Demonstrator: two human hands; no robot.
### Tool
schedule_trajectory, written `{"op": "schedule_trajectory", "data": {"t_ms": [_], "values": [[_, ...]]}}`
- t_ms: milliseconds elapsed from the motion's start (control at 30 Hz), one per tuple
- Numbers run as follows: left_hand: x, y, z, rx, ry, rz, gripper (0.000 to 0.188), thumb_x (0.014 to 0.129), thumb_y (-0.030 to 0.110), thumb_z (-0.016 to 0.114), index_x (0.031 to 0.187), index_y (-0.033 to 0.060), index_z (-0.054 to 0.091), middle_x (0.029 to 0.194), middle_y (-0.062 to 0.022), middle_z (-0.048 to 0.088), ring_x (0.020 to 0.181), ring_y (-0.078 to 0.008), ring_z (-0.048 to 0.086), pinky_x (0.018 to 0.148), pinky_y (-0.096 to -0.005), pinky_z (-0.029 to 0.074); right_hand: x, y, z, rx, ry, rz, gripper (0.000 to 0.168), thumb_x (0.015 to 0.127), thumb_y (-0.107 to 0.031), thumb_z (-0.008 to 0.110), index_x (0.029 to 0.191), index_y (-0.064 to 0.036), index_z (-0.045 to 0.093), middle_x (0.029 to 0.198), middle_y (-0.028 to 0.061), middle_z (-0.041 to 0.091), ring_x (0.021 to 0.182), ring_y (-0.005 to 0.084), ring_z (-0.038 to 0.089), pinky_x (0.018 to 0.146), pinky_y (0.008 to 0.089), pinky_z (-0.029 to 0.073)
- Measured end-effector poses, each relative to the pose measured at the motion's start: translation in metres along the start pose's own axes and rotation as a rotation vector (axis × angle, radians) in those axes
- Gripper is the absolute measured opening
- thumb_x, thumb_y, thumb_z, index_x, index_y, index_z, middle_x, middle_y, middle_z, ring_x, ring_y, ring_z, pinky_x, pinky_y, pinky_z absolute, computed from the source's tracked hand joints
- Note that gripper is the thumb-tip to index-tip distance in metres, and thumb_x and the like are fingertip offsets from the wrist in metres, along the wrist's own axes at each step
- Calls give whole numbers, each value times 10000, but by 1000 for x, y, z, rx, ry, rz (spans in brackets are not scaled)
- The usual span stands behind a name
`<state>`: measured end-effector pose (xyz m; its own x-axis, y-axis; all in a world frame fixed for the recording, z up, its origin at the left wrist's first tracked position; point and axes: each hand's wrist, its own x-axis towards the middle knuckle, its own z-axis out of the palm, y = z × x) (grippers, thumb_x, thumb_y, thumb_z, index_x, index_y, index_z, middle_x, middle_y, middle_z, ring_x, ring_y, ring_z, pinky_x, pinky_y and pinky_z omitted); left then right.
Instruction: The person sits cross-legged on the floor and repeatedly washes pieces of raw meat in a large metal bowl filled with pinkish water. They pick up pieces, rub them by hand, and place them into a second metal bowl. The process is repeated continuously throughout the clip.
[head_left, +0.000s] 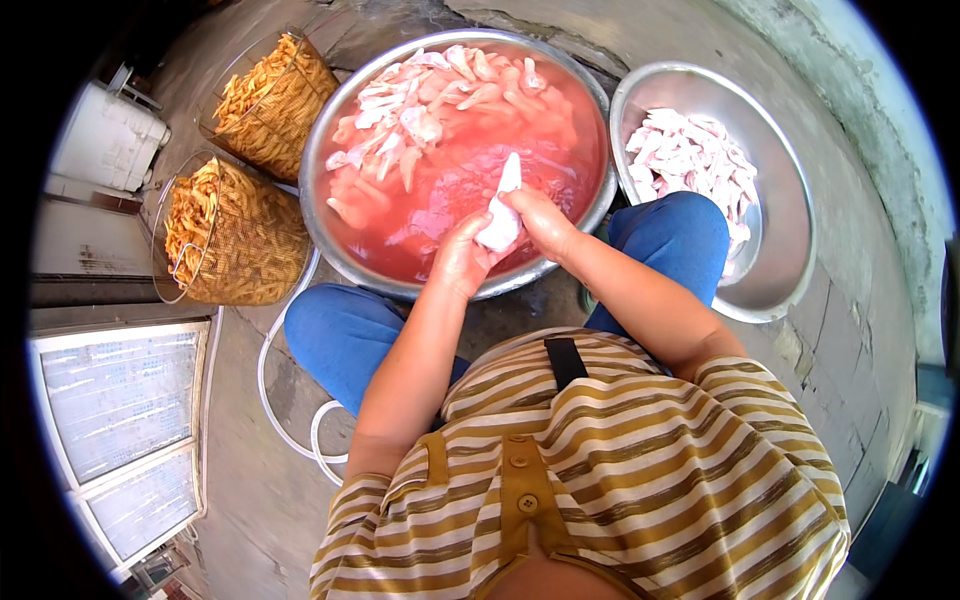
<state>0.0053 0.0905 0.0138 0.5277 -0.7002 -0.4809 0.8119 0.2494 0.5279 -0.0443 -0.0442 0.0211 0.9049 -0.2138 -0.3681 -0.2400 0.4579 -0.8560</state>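
A pale, tapered piece of raw meat (501, 211), seemingly poultry, is held between both hands over a wide metal basin (330, 247). My left hand (466, 251) grips its lower, thicker end. My right hand (541, 217) has its fingers against the upper right side, and the narrow tip points away from me. Reddish water (390, 251) fills the basin. Many similar pale pieces (442, 97) lie heaped at its far side, some above the water and some under it.
At right, partly behind my knee, a second metal basin (784, 247) holds pale pink pieces (694, 154). Two wire mesh baskets (251, 259) (296, 105) of yellowish-brown pieces stand at left. A white hose (264, 375) curls on the concrete floor near a white-framed glazed panel (120, 405).
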Motion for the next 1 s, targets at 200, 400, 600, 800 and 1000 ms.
{"op": "schedule_trajectory", "data": {"t_ms": [200, 400, 600, 800, 1000], "values": [[-3, 1, 9, 357, -24, 39, 257, 825, 153, 501, 1043, 17, 519, 932, -77, 586, 822, -166, 586, 721, -302, 482, -1, 6, 2, -236, -159, -40, 346, 812, -179, 433, 1113, -20, 493, 957, 62, 548, 871, 148, 516, 782, 277, 410], [-2, 2, 28, 353, 97, 60, 300, 848, 190, 408, 1106, 41, 443, 964, -78, 548, 795, -162, 574, 613, -267, 486, 4, 2, 5, 1, -106, 16, 382, 797, -168, 427, 1144, -16, 473, 965, 82, 553, 871, 162, 531, 767, 281, 425], [11, 3, 27, 410, 81, 152, 311, 850, 201, 393, 1120, 47, 407, 941, -86, 526, 747, -153, 554, 528, -283, 482, 12, -4, 5, -15, -105, -1, 402, 792, -164, 425, 1168, -22, 446, 911, 96, 553, 775, 167, 550, 644, 285, 457], [21, -4, 13, 445, 148, 244, 240, 833, 220, 447, 1008, 56, 466, 756, -42, 536, 575, -100, 514, 394, -232, 410, 19, 5, 6, -89, -114, -40, 281, 809, -181, 413, 1032, -27, 487, 832, 87, 542, 686, 154, 532, 546, 277, 449], [17, -8, 17, 453, 284, 210, 214, 833, 224, 447, 951, 61, 519, 679, -6, 521, 519, -80, 479, 371, -212, 365, 15, 15, 11, -31, -54, 13, 257, 807, -173, 410, 987, -29, 522, 894, 71, 539, 818, 150, 507, 740, 284, 421]]}}
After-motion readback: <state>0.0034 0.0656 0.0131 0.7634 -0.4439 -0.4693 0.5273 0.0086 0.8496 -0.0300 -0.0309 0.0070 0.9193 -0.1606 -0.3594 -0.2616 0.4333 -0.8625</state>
